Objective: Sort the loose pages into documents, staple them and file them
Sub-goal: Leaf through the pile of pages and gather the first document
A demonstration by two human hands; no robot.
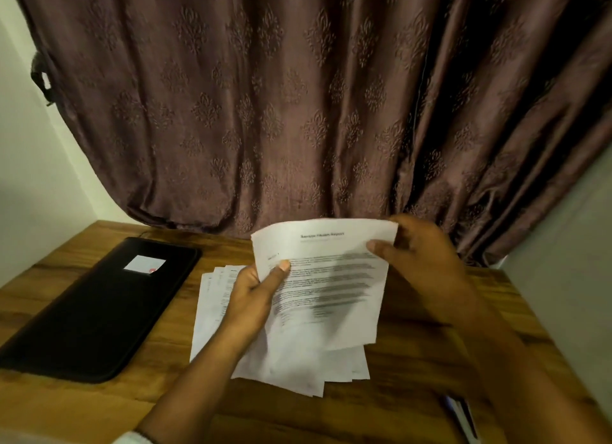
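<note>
A printed white page with a heading and blurred text is held up above the wooden desk. My left hand pinches its left edge, thumb on the front. My right hand pinches its upper right edge, thumb on the front. Beneath the page lies a loose fanned pile of white pages on the desk. A black zip folder with a white label lies flat at the left.
A brown patterned curtain hangs right behind the desk. A wall stands on each side. A dark and white object, partly hidden under my right forearm, lies at the desk's front right.
</note>
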